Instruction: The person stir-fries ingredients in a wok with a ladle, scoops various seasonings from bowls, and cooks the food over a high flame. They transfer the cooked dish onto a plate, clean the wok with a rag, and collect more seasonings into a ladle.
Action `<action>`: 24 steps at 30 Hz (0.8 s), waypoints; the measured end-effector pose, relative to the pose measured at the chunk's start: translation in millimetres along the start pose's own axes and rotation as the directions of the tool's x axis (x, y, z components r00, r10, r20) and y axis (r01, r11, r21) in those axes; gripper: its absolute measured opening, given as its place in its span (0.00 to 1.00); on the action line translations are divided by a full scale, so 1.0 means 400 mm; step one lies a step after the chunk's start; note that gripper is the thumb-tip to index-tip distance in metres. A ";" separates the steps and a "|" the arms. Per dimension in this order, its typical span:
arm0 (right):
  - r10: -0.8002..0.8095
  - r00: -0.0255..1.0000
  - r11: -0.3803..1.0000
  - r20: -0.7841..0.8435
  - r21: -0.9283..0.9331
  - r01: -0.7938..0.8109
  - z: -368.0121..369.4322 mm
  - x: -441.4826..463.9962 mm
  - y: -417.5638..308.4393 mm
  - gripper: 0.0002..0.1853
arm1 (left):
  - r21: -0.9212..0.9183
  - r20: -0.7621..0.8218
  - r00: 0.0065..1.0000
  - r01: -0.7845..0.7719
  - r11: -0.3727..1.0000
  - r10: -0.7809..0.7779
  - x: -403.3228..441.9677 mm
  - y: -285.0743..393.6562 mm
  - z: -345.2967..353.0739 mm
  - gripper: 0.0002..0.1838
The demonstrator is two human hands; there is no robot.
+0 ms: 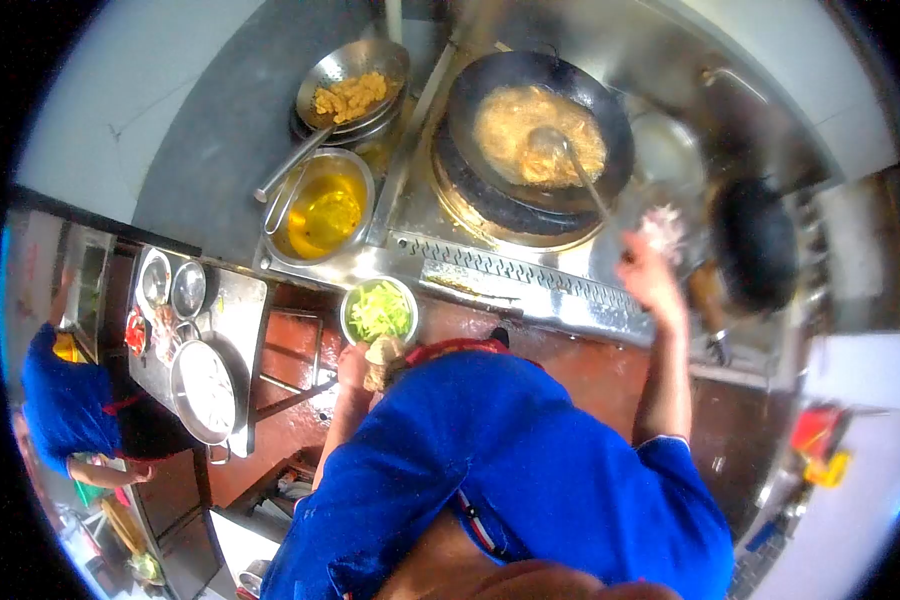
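My right hand is closed on the handle of a ladle. Its bowl dips into the bubbling brown liquid in a black wok on the stove. A blurred pale pink bundle shows beside that hand; I cannot tell what it is. Low at my left, a round metal bowl is filled with chopped green vegetables. My left hand grips the bowl at its near rim, its fingers partly hidden. A tan lump sits against the bowl by this hand.
Left of the wok, a perforated strainer with fried pieces rests over a pot, behind a basin of yellow oil. A second dark wok stands right. A side table carries several pans; a co-worker in blue stands beyond.
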State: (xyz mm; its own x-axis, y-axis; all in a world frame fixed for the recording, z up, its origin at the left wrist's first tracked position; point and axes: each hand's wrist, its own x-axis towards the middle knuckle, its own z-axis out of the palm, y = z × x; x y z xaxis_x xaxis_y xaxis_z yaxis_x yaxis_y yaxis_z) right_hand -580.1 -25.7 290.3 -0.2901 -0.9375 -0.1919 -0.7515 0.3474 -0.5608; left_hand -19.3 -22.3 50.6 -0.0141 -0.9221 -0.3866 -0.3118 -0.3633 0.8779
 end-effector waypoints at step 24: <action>-0.032 0.973 0.929 -0.231 0.353 0.114 0.234 -0.083 0.084 0.32 | -0.519 0.155 0.964 0.267 0.812 -0.218 0.001 0.478 0.078 0.14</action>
State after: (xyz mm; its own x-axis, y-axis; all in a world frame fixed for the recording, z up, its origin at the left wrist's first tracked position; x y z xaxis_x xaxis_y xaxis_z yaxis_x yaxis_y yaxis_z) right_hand -540.0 15.5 202.4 -0.3950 -0.9185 0.0168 -0.5218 0.2093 -0.8270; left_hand -108.6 -88.1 209.4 -0.0930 -0.7886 -0.6078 0.2362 -0.6105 0.7560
